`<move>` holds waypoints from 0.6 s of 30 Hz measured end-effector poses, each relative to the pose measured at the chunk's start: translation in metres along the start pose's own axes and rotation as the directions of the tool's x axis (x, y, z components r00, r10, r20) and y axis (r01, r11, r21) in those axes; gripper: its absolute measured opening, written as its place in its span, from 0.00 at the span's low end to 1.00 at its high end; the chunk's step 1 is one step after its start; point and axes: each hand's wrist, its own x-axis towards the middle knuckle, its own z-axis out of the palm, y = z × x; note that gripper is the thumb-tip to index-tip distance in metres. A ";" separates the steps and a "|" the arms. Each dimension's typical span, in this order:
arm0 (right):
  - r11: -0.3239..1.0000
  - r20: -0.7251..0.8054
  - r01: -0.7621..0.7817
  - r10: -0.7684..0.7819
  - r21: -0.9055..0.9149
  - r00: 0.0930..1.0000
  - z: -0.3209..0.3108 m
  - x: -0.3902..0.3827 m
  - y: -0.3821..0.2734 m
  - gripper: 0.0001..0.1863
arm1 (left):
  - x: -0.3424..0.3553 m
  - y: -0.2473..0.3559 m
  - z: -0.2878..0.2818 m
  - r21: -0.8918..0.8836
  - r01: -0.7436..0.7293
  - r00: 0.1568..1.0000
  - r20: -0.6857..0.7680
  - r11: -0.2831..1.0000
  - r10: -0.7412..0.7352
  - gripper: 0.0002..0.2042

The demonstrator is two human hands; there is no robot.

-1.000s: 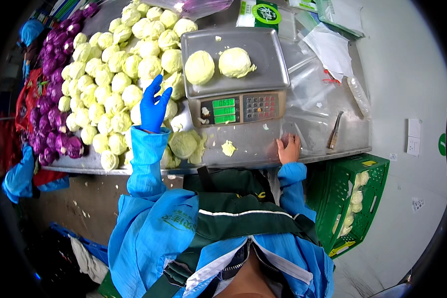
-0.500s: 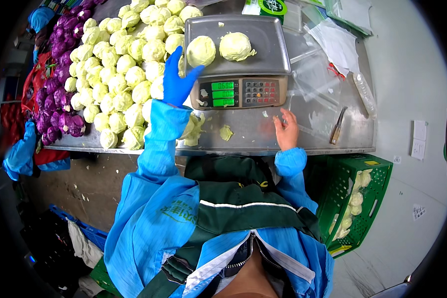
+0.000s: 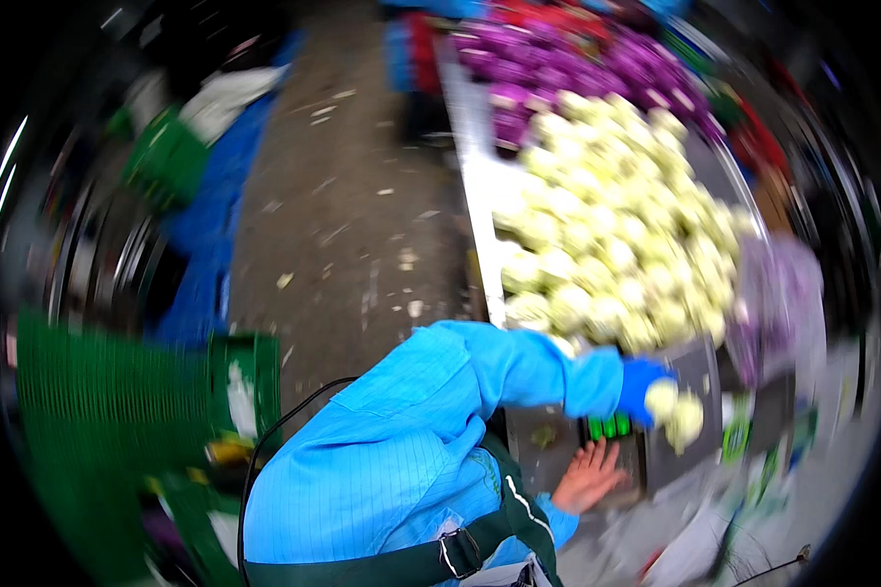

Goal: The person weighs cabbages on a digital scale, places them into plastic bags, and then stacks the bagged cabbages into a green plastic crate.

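Note:
My left hand (image 3: 640, 387), in a blue glove, reaches over the weighing scale and is up against one pale green cabbage (image 3: 662, 399). Blur smears its fingers, so their grip on that cabbage is unclear. A second pale cabbage (image 3: 684, 427) sits right beside it on the metal weighing plate (image 3: 703, 377). My bare right hand (image 3: 589, 476) is open, fingers spread, near the scale's keypad side and holding nothing I can see. Green lit digits glow on the scale's display (image 3: 609, 427), partly behind my left sleeve.
A large heap of pale cabbages (image 3: 607, 235) covers the metal table (image 3: 475, 166), with purple cabbages (image 3: 558, 68) beyond. Clear plastic bags (image 3: 773, 303) lie past the heap. Green crates (image 3: 117, 391) and a blue pallet-like strip (image 3: 201, 254) line the littered floor (image 3: 352, 215).
The view has swung left, bringing the floor and crates in. My left hand has moved from beside the scale plate onto a cabbage there. The right hand's fingers are now more spread.

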 end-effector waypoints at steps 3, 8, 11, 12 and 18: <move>0.957 -0.106 -0.192 0.218 0.215 0.970 0.025 0.017 0.001 0.38 | -0.103 0.045 -0.011 -0.073 0.114 0.980 -0.153 0.991 -0.124 0.37; 0.807 0.134 -0.569 0.588 -0.156 0.797 0.008 0.014 0.055 0.33 | -0.243 0.096 0.002 0.207 0.237 0.885 -0.449 0.949 -0.123 0.39; 0.761 0.144 -0.622 0.647 -0.185 0.749 0.048 -0.013 0.085 0.30 | -0.291 0.115 0.008 -0.027 0.165 0.706 -0.694 0.986 -0.137 0.33; 0.733 0.113 -0.663 0.680 -0.154 0.725 0.062 -0.022 0.088 0.30 | -0.302 0.129 0.008 -0.310 0.096 0.620 -0.725 0.946 -0.301 0.31; 0.746 0.549 -0.353 0.659 -0.565 0.514 0.106 -0.034 0.094 0.39 | -0.368 0.125 -0.012 -0.831 0.116 0.503 -0.423 0.544 -0.753 0.32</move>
